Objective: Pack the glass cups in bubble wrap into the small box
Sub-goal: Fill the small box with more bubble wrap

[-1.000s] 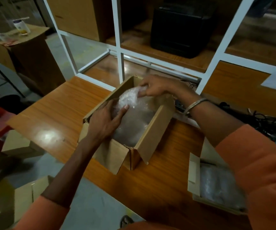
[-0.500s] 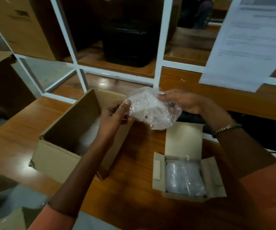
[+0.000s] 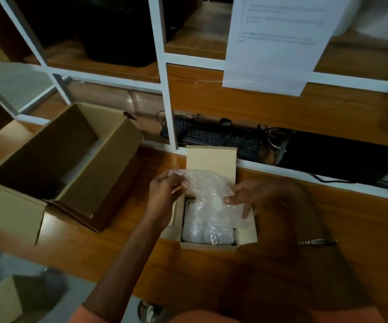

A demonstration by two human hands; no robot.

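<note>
Left hand (image 3: 162, 199) and right hand (image 3: 253, 197) gripping a bubble-wrapped cup (image 3: 208, 192) over the open small box (image 3: 209, 245), another wrapped bundle (image 3: 205, 231) inside. Wooden table (image 3: 316, 229), near its back edge; larger open carton (image 3: 55, 164) toward left edge. Posted paper (image 3: 277, 40), writing unreadable.

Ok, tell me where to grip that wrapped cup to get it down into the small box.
Hold the wrapped cup by its two opposite sides and lower it from above, much as the left hand and right hand do now. The small box opens upward, its lid flap stands at the far side, and another bundle fills the near part, so the cup probably belongs in the far part.
</note>
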